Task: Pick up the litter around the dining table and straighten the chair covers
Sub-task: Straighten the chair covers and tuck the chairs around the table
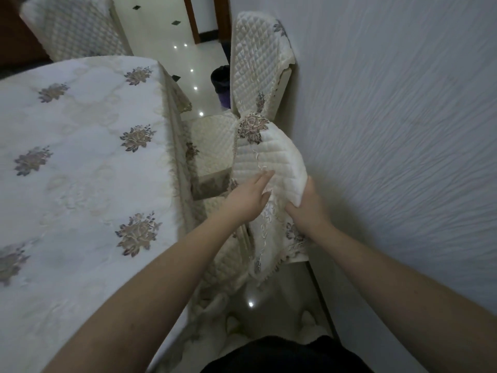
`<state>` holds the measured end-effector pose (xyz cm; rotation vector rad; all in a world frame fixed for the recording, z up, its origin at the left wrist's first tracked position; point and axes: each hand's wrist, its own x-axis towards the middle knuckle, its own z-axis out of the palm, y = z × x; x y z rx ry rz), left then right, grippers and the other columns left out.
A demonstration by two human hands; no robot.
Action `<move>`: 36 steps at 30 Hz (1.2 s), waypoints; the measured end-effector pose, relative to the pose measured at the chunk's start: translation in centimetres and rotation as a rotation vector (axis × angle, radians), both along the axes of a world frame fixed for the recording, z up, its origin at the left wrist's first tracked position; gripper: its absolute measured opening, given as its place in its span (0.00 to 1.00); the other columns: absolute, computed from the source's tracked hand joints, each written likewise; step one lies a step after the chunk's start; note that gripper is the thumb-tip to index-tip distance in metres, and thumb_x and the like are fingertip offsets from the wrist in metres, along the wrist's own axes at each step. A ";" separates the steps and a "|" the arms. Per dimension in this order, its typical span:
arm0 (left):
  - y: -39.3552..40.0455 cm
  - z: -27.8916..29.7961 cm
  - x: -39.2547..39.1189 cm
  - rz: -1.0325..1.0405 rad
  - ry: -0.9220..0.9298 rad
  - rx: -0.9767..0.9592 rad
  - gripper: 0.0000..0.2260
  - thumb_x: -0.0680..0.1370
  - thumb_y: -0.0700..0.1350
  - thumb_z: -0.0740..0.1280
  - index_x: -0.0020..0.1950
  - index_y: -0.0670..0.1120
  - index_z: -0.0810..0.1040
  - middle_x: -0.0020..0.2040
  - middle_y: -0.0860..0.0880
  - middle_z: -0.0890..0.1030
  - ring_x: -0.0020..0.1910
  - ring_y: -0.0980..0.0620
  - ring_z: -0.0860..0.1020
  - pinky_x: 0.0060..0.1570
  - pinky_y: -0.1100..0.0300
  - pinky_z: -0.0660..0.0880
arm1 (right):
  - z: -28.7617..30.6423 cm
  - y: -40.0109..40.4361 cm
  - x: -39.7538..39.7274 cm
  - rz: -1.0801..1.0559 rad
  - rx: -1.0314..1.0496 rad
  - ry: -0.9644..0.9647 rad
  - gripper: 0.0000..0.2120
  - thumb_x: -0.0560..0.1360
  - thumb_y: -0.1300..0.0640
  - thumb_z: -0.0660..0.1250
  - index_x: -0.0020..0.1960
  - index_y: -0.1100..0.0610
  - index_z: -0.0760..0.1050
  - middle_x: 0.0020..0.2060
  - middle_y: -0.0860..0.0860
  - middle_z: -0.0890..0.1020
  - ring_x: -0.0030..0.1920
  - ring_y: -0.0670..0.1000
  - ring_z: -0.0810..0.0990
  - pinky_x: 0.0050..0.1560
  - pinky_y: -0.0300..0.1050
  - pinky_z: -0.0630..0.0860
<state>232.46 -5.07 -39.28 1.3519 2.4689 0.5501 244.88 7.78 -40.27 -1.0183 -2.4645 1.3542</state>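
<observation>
two hands on chair cover [269,160]: left hand [248,196] flat, fingers straight; right hand [306,205] grip bunching edge.

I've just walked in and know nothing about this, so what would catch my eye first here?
Two bare hands in the middle: the left hand lies flat on a quilted chair cover, while the right hand grips its edge by the wall. To the left spreads a table under a flowered cloth.

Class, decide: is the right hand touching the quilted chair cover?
Touching. The head view shows the right hand gripping the quilted chair cover's bunched edge.
</observation>
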 end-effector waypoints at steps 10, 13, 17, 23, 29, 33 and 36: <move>2.3 -0.1 11.5 0.421 -0.284 0.018 0.29 0.79 0.60 0.59 0.73 0.42 0.65 0.69 0.42 0.73 0.65 0.46 0.73 0.62 0.53 0.70 | 0.5 3.8 -1.6 0.053 -0.301 0.028 0.34 0.73 0.38 0.64 0.73 0.53 0.61 0.65 0.52 0.74 0.62 0.54 0.75 0.64 0.55 0.72; 3.1 -1.1 14.8 0.552 -0.317 -0.012 0.41 0.74 0.64 0.65 0.78 0.44 0.54 0.71 0.42 0.69 0.67 0.43 0.71 0.61 0.51 0.70 | 0.4 4.8 -2.5 0.168 -0.325 -0.049 0.41 0.66 0.32 0.63 0.73 0.48 0.60 0.65 0.50 0.75 0.61 0.53 0.76 0.63 0.54 0.73; 3.5 -1.8 16.3 0.704 -0.250 -0.104 0.38 0.73 0.62 0.66 0.76 0.46 0.55 0.63 0.41 0.76 0.58 0.39 0.76 0.50 0.49 0.73 | -0.3 5.3 -3.3 0.225 -0.336 -0.091 0.43 0.61 0.31 0.66 0.72 0.45 0.60 0.62 0.50 0.77 0.59 0.54 0.78 0.62 0.55 0.74; 2.7 -1.6 16.0 0.686 -0.222 -0.170 0.34 0.76 0.52 0.66 0.75 0.43 0.54 0.57 0.41 0.79 0.54 0.39 0.78 0.43 0.53 0.69 | -1.4 4.4 -3.5 0.285 -0.320 -0.080 0.46 0.58 0.43 0.72 0.72 0.45 0.57 0.59 0.48 0.77 0.56 0.52 0.78 0.57 0.55 0.78; 0.5 -2.0 15.2 0.647 -0.163 -0.205 0.32 0.75 0.54 0.66 0.73 0.43 0.57 0.53 0.41 0.80 0.51 0.38 0.79 0.39 0.53 0.68 | -0.6 2.1 -3.5 0.286 -0.372 -0.063 0.45 0.58 0.47 0.70 0.73 0.48 0.56 0.59 0.50 0.77 0.56 0.54 0.78 0.57 0.56 0.77; -0.1 -1.7 15.0 0.645 -0.154 -0.208 0.32 0.74 0.57 0.65 0.71 0.44 0.58 0.53 0.41 0.80 0.49 0.37 0.79 0.39 0.52 0.69 | 0.2 1.6 -3.8 0.280 -0.362 -0.079 0.44 0.62 0.50 0.70 0.74 0.51 0.55 0.60 0.53 0.77 0.55 0.55 0.78 0.57 0.56 0.77; 0.0 -1.2 15.4 0.593 -0.173 -0.208 0.38 0.73 0.54 0.66 0.76 0.44 0.52 0.55 0.41 0.79 0.51 0.38 0.79 0.39 0.54 0.68 | 0.4 2.3 -4.1 0.277 -0.342 -0.080 0.39 0.66 0.54 0.70 0.73 0.52 0.56 0.58 0.53 0.77 0.53 0.55 0.79 0.55 0.56 0.78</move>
